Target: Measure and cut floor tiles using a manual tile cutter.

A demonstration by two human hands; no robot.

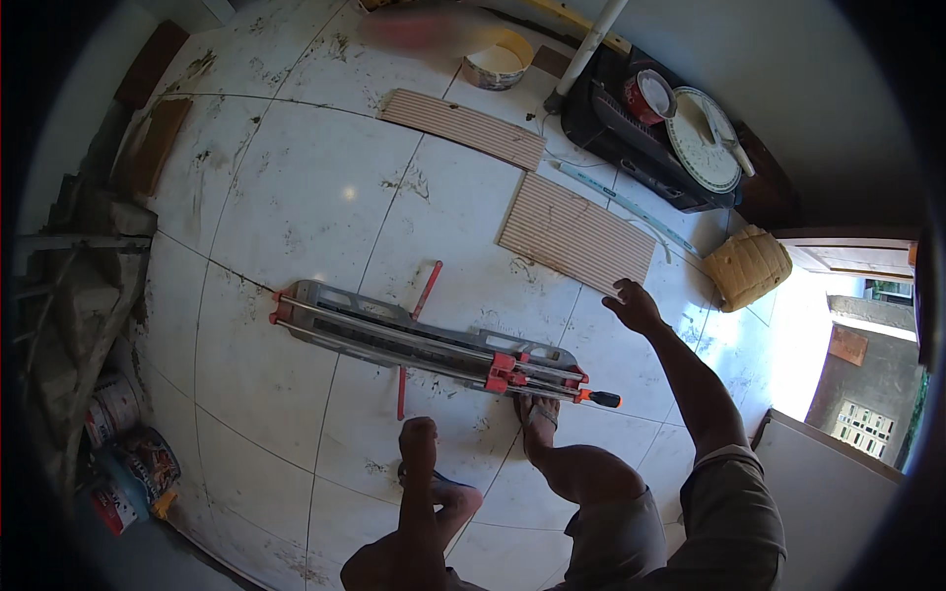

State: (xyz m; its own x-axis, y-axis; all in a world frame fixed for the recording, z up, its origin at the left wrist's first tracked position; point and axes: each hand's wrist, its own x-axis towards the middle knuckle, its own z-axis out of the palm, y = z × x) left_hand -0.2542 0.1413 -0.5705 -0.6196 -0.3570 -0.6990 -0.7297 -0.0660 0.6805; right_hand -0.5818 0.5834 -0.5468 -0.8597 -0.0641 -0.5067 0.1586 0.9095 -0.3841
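A long grey-and-red manual tile cutter point(424, 340) lies across the floor in front of me, with a black-and-orange handle point(603, 399) at its right end. Beyond it rests a ribbed brown tile point(576, 231). My right hand point(636, 307) reaches to that tile's near right corner, thumb and forefinger apart; whether it touches the tile I cannot tell. My left hand point(418, 440) is closed in a fist below the cutter's red support arm point(402, 392), and nothing shows in it. A sandalled foot of mine stands against the cutter's near side.
A narrower ribbed tile strip point(463, 128) and a pale level-like bar point(626, 207) lie farther off. A black case point(616, 128) bears a round white lid point(705, 141) and a red tub point(648, 97). A yellow sponge-like block point(749, 268) sits right; containers point(138, 463) stand left.
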